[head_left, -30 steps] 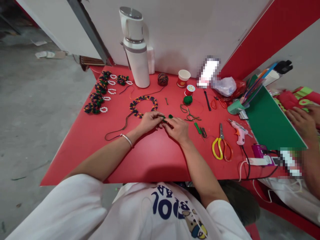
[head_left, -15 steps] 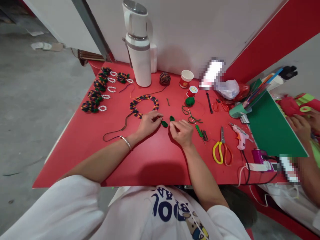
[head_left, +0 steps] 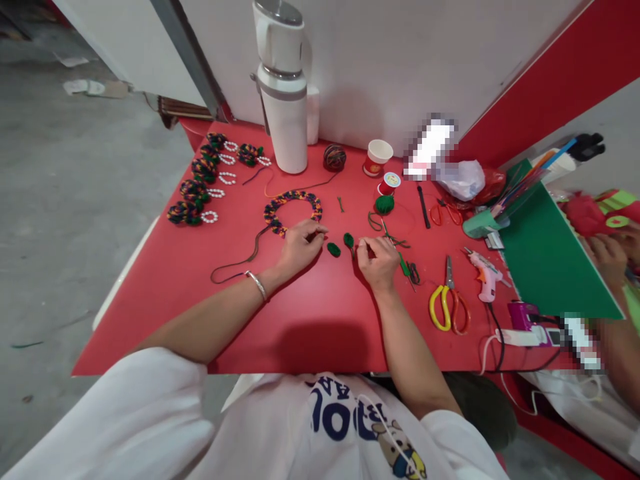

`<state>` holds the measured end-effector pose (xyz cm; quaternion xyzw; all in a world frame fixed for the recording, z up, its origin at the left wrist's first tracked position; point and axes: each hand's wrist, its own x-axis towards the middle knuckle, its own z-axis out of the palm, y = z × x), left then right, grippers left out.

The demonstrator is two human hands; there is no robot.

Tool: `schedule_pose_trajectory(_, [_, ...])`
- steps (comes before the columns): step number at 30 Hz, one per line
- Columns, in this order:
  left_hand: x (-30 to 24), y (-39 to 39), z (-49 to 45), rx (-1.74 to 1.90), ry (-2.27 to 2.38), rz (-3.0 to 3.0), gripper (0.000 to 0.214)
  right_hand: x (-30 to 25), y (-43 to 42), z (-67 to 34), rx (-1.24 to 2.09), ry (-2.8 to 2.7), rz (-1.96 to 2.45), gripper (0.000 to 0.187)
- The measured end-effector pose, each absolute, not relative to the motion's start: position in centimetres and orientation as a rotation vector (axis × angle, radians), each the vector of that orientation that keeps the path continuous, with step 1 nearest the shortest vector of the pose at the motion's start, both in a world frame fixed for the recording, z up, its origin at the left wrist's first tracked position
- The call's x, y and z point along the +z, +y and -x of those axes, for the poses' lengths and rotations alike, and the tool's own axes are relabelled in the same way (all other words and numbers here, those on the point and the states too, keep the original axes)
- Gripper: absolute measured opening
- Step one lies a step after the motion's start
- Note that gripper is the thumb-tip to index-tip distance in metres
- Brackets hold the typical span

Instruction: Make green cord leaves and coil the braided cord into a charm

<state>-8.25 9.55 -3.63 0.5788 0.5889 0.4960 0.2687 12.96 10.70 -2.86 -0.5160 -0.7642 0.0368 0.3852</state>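
Observation:
My left hand [head_left: 303, 245] rests on the red table with bent fingers, thumb and forefinger slightly apart, nothing visible in them. Just right of its fingertips lies a small dark green oval yarn piece [head_left: 334, 250]. A second green yarn piece [head_left: 349, 239], with a short stem, sits between the hands. My right hand [head_left: 379, 261] is curled into a pinch beside that stem; whether it grips the stem's end is too small to see. Behind my left hand is a multicoloured crocheted ring [head_left: 273, 217] with a long brown yarn tail. A green-handled crochet hook [head_left: 404, 265] lies right of my right hand.
Yellow-and-orange-handled scissors [head_left: 443, 308], a pink glue gun [head_left: 487, 277] and a power strip [head_left: 525, 337] lie right. Green yarn [head_left: 385, 204], a paper cup [head_left: 377, 158] and a tall white flask [head_left: 285, 127] stand behind. Scrunchies [head_left: 193, 191] line the left. A co-worker's hand [head_left: 605, 252] shows far right.
My right hand has drawn back to the right from the stemmed green piece, showing its stem. My left fingertips have come away from the oval piece. The whole view has shifted slightly.

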Motion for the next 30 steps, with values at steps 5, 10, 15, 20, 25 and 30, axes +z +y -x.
schedule_pose_trajectory(5, [-3.0, 9.2, 8.5, 1.346, 1.509, -1.753, 0.018, -2.7, 10.6, -12.8, 0.142, -2.01, 1.25, 0.027])
schedule_pose_trajectory(10, [-2.2, 8.6, 8.0, 1.09, 1.249, -2.146, 0.043, -2.8, 10.2, -12.4, 0.098, -2.159, 1.222, 0.024])
schedule_pose_trajectory(15, [-2.8, 8.4, 7.1, 0.732, 1.351, -2.453, 0.059, -3.4, 10.6, -12.5, 0.058, -2.242, 1.279, 0.025])
schedule_pose_trajectory(20, [-3.1, 8.6, 6.9, 0.672, 1.419, -2.534, 0.06, -3.5, 10.7, -12.5, 0.074, -2.264, 1.301, 0.024])
schedule_pose_trajectory(25, [-2.8, 8.2, 7.2, 0.897, 1.479, -2.486, 0.051, -3.1, 10.4, -12.4, 0.019, -2.156, 1.259, 0.025])
schedule_pose_trajectory(30, [-2.8, 6.0, 8.9, 1.08, 1.841, -2.312, 0.033, -3.3, 10.4, -12.8, -0.05, -2.015, 1.237, 0.027])
